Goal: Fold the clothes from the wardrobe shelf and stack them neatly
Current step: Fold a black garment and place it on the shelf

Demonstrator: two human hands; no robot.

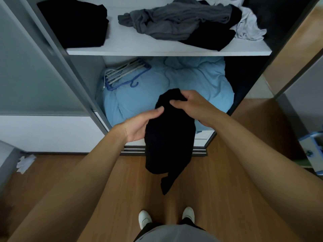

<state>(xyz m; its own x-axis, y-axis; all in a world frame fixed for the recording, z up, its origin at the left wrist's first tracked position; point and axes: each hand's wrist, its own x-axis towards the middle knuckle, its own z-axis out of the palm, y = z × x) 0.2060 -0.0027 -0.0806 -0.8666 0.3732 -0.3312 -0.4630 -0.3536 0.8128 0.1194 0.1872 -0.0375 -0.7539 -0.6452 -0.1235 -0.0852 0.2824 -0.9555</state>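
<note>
We are gripping a black garment (169, 142) in both hands: our left hand (141, 124) is curling round its left edge and our right hand (192, 105) is pinching its top. It is hanging before the wardrobe, above the floor. We are judging this mid-fold; next it needs halving, then laying on the folded black stack (75, 20) far left on the shelf (167, 51). We are seeing no readable labels.

The shelf (122, 41) lies bare between black stack (75, 21) and grey heap (174, 20); hangers (122, 74) crowd the lower left.
</note>
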